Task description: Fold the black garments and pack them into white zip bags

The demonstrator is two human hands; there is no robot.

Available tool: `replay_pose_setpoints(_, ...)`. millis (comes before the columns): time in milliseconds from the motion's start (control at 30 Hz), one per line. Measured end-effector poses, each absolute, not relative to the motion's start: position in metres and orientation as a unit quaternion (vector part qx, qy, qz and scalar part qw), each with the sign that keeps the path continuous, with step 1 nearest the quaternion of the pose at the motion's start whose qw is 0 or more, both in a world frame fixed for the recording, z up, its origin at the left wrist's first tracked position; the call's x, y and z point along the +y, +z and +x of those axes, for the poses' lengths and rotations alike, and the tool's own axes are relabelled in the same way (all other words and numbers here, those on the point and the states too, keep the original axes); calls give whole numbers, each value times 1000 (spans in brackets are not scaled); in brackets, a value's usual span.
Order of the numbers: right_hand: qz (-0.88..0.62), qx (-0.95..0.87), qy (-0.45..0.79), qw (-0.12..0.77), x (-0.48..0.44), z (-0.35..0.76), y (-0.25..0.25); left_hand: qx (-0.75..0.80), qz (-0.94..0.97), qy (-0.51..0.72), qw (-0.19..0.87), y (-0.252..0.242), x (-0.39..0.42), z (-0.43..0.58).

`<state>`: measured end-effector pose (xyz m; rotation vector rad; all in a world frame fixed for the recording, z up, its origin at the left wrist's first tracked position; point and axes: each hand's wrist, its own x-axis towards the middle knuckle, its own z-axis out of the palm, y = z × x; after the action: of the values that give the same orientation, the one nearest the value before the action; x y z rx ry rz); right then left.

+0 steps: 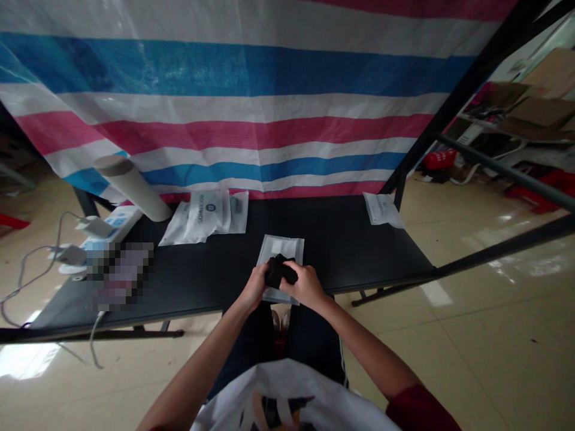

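Observation:
Between my two hands is a bunched black item (279,272), soft-looking like folded fabric; its exact kind cannot be made out. My left hand (256,285) grips its left side with closed fingers. On the right side, my right hand (305,284) pinches it, thumb toward me. Both hands are above a flat translucent plastic bag (294,245), which lies at the front edge of the black table (332,239). Part of the bag is hidden under the hands and the black item.
Several printed plastic pouches (209,214) lie at the back left, another pouch (383,211) at the back right. A bottle (135,188), a power strip (119,224) with chargers and a blurred phone (126,272) occupy the left end. A striped tarp (251,137) hangs behind.

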<state>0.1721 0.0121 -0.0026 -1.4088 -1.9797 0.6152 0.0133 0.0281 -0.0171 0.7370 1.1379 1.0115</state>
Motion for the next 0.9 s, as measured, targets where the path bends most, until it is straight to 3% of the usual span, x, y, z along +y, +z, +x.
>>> replay_pose_setpoints(233,-532,-700,296,375,19,189,0,462,562,359,585,7,24,8)
replay_pose_setpoints(433,-472,-717,438,270,20,214,-3,432,632,336,548,1,30,22)
replay_pose_setpoints(567,-553,-602,424,390,23,234,-15,457,634,371,501,-14,31,33)
replay_pose_setpoints(700,-572,-405,454,551,24,245,-25,478,716,305,407,-20,30,38)
replay_pose_setpoints(800,-543,-267,550,575,20,240,-26,501,761,253,324,-21,30,42)
replay_pose_setpoints(900,-495,-231,617,567,15,229,-24,516,764,237,307,-21,33,44)
